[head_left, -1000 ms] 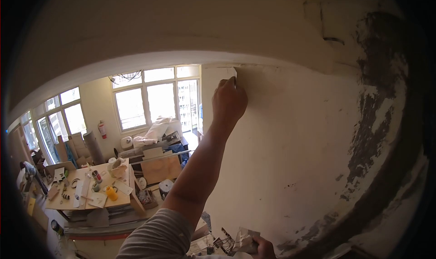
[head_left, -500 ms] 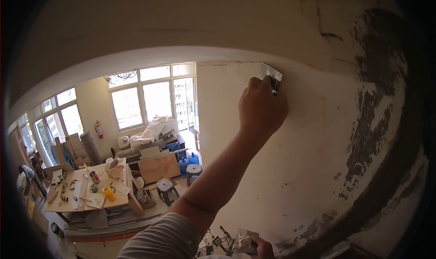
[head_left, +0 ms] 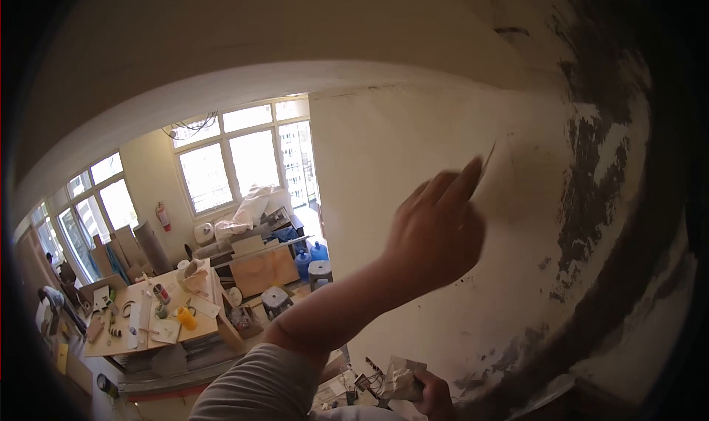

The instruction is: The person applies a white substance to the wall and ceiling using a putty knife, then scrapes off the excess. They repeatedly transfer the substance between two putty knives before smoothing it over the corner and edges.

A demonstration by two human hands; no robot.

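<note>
My left hand (head_left: 439, 229) is raised in front of the pale wall (head_left: 391, 140), its fingers closed round a putty knife (head_left: 489, 157). The thin blade shows almost edge-on beyond the fingertips, near the wall; whether it touches cannot be told. Low in the view, my right hand (head_left: 436, 395) grips a flat, roughly square plate (head_left: 402, 378) with pale putty on it. Dark, rough patches (head_left: 591, 199) mark the wall at the right.
A cluttered work table (head_left: 214, 277) with an orange bottle (head_left: 186, 317) stands at the lower left. Beside it are stools (head_left: 276, 300), blue water jugs (head_left: 318, 252) and leaning boards (head_left: 264, 272). A fire extinguisher (head_left: 163, 216) hangs near the windows.
My left hand has moved down and to the right, away from the wall's upper edge, and the blade has turned edge-on. My right hand and the plate show higher in view.
</note>
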